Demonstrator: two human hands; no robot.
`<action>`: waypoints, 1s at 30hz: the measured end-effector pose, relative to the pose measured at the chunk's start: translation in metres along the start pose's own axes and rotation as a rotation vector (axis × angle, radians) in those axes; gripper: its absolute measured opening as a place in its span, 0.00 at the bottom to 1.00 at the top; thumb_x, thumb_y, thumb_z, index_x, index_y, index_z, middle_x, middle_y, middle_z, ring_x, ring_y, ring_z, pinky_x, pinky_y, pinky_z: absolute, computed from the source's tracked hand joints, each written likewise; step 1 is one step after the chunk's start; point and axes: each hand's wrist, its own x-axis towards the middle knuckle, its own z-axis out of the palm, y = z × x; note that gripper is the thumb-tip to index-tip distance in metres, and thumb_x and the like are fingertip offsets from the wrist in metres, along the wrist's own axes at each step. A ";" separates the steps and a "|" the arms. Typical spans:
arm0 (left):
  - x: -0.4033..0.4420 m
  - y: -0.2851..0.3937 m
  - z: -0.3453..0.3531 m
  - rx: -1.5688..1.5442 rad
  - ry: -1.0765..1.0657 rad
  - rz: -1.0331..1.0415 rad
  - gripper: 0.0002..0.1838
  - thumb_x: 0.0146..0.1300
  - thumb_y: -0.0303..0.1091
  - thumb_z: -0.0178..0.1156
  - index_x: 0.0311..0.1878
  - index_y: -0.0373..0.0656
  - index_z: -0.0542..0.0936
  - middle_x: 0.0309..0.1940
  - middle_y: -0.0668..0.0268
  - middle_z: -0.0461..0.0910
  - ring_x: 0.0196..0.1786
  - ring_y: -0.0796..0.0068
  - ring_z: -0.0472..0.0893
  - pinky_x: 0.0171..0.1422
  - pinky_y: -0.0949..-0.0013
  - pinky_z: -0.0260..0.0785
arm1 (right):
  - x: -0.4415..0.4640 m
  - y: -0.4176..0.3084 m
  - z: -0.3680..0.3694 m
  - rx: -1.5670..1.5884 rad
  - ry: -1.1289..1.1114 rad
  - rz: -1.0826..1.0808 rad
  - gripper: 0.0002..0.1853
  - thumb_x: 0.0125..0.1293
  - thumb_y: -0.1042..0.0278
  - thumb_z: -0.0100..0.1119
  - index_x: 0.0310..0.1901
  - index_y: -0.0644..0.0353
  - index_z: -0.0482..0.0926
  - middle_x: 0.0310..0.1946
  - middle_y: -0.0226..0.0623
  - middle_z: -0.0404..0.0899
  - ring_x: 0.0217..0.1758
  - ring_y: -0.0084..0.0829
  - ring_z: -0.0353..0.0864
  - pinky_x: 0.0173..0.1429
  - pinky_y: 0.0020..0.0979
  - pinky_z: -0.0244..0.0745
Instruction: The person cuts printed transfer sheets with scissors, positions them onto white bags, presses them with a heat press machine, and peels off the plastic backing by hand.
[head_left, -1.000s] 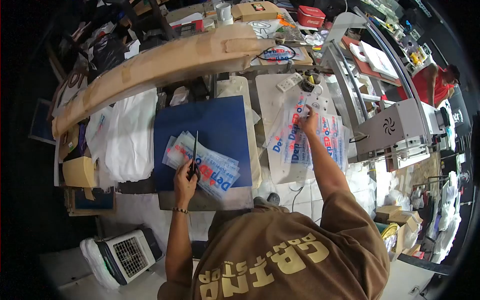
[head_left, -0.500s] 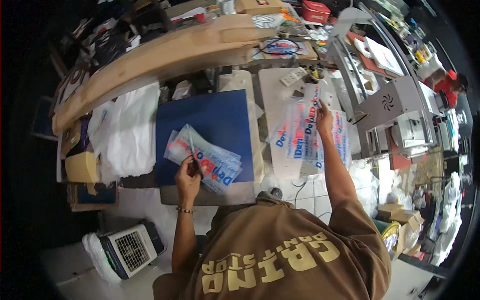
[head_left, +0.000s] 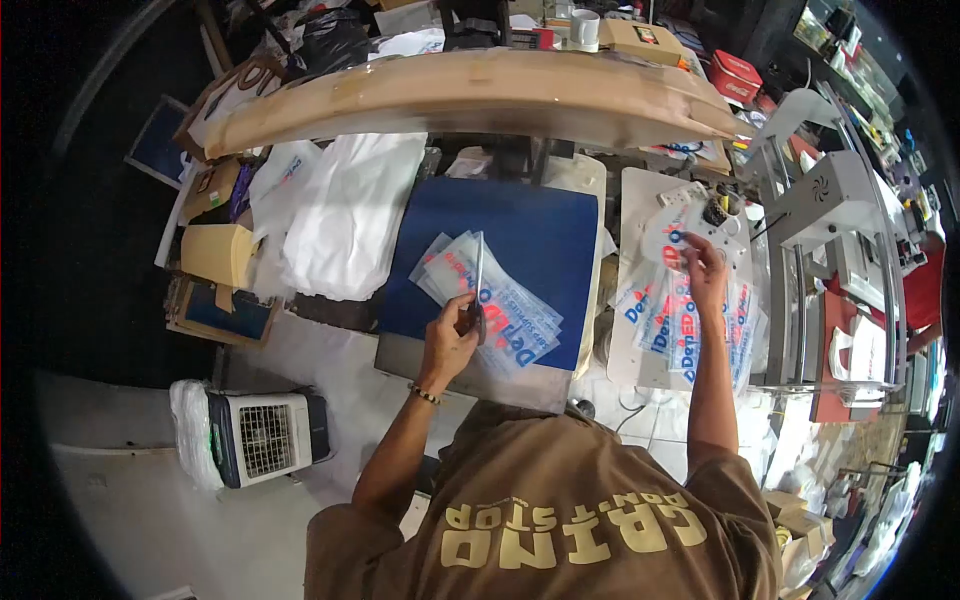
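Observation:
My left hand [head_left: 455, 340] is closed around a pair of scissors [head_left: 480, 268], long silver blades pointing away from me. The scissors lie over a fanned pile of clear printed film sheets [head_left: 520, 310] with blue and red lettering. That pile rests on a dark blue board [head_left: 540, 220]. My right hand [head_left: 706, 265] is closed at the edge of a clear printed film strip [head_left: 665, 235]; its fingertips are partly hidden. More overlapping printed films [head_left: 715, 340] lie beneath it on a pale board [head_left: 635, 215].
White plastic sheets [head_left: 340, 220] lie left of the blue board. A long tan padded beam [head_left: 450, 95] spans the back. To the right stands a metal-framed machine [head_left: 820, 195]. A power strip [head_left: 682, 194] lies behind the films. An air cooler [head_left: 265, 435] stands on the floor.
The camera view has turned, so the scene sits farther right. My right hand's fingers are more bent and have shifted on the film strip. My left hand still holds the scissors.

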 end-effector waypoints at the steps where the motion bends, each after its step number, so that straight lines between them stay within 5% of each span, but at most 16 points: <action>1: 0.000 -0.016 0.004 -0.134 0.005 0.023 0.21 0.65 0.25 0.68 0.61 0.38 0.76 0.38 0.59 0.88 0.41 0.73 0.88 0.44 0.69 0.79 | -0.005 -0.020 0.013 0.132 -0.098 -0.038 0.17 0.74 0.80 0.53 0.62 0.66 0.78 0.58 0.40 0.83 0.51 0.30 0.86 0.54 0.33 0.87; 6: 0.000 -0.002 -0.001 -0.677 0.016 0.060 0.24 0.70 0.23 0.64 0.65 0.38 0.68 0.45 0.58 0.85 0.45 0.71 0.87 0.50 0.69 0.80 | -0.037 -0.140 0.098 0.379 -0.423 -0.086 0.16 0.72 0.76 0.62 0.61 0.60 0.81 0.47 0.27 0.85 0.43 0.16 0.76 0.49 0.23 0.72; 8: -0.003 0.018 -0.016 -0.736 0.056 -0.076 0.27 0.70 0.24 0.64 0.67 0.40 0.63 0.48 0.56 0.84 0.46 0.70 0.87 0.53 0.69 0.81 | -0.037 -0.140 0.128 0.322 -0.651 0.068 0.17 0.72 0.78 0.61 0.60 0.60 0.81 0.51 0.31 0.85 0.44 0.17 0.77 0.52 0.23 0.73; 10: -0.003 0.008 -0.023 -0.692 0.071 -0.107 0.27 0.70 0.26 0.66 0.67 0.40 0.63 0.48 0.58 0.83 0.44 0.70 0.86 0.51 0.69 0.81 | -0.043 -0.129 0.176 0.302 -0.635 -0.124 0.18 0.69 0.81 0.60 0.60 0.61 0.81 0.50 0.34 0.86 0.43 0.20 0.78 0.49 0.26 0.75; 11: -0.003 -0.012 -0.020 -0.662 0.132 -0.148 0.28 0.69 0.31 0.68 0.66 0.41 0.66 0.48 0.58 0.85 0.43 0.71 0.87 0.44 0.74 0.77 | -0.044 -0.125 0.192 0.174 -0.709 -0.010 0.20 0.67 0.80 0.61 0.60 0.60 0.81 0.52 0.38 0.86 0.45 0.24 0.81 0.52 0.29 0.76; 12: -0.003 -0.024 -0.019 -0.630 0.194 -0.188 0.29 0.67 0.36 0.71 0.65 0.43 0.68 0.49 0.59 0.86 0.42 0.73 0.88 0.38 0.78 0.72 | -0.048 -0.124 0.209 0.108 -0.656 -0.137 0.19 0.65 0.79 0.61 0.57 0.60 0.83 0.48 0.40 0.86 0.42 0.32 0.83 0.51 0.31 0.77; 13: -0.003 -0.016 -0.025 -0.568 0.209 -0.300 0.29 0.67 0.33 0.71 0.65 0.41 0.68 0.45 0.62 0.86 0.43 0.75 0.87 0.42 0.77 0.75 | -0.051 -0.112 0.226 0.053 -0.665 -0.129 0.20 0.63 0.77 0.62 0.58 0.59 0.82 0.51 0.42 0.85 0.44 0.38 0.82 0.52 0.35 0.77; 15: -0.002 -0.043 -0.017 -0.405 0.274 -0.188 0.28 0.66 0.33 0.72 0.63 0.40 0.69 0.41 0.63 0.85 0.39 0.77 0.84 0.40 0.74 0.75 | -0.061 -0.102 0.248 -0.002 -0.672 -0.118 0.21 0.62 0.74 0.64 0.59 0.58 0.81 0.53 0.43 0.83 0.47 0.43 0.81 0.53 0.40 0.76; 17: 0.001 -0.060 -0.014 -0.240 0.335 -0.069 0.27 0.64 0.34 0.74 0.61 0.38 0.71 0.38 0.64 0.84 0.35 0.79 0.81 0.39 0.72 0.74 | -0.075 -0.105 0.260 -0.495 -0.302 -0.477 0.31 0.57 0.66 0.70 0.64 0.54 0.75 0.59 0.46 0.76 0.58 0.51 0.75 0.57 0.48 0.73; 23: 0.001 -0.075 -0.011 -0.203 0.282 -0.099 0.28 0.65 0.35 0.73 0.63 0.37 0.70 0.38 0.65 0.84 0.36 0.80 0.80 0.39 0.72 0.74 | -0.086 -0.103 0.272 -0.594 -0.378 -0.258 0.47 0.48 0.59 0.78 0.70 0.61 0.66 0.59 0.55 0.69 0.60 0.55 0.72 0.60 0.52 0.72; 30: -0.005 -0.032 -0.015 -0.484 0.221 -0.304 0.30 0.69 0.35 0.70 0.67 0.40 0.64 0.46 0.60 0.84 0.40 0.78 0.80 0.42 0.72 0.76 | -0.080 -0.090 0.290 -0.558 -0.366 -0.077 0.44 0.42 0.56 0.82 0.59 0.69 0.71 0.54 0.55 0.72 0.58 0.55 0.76 0.59 0.50 0.77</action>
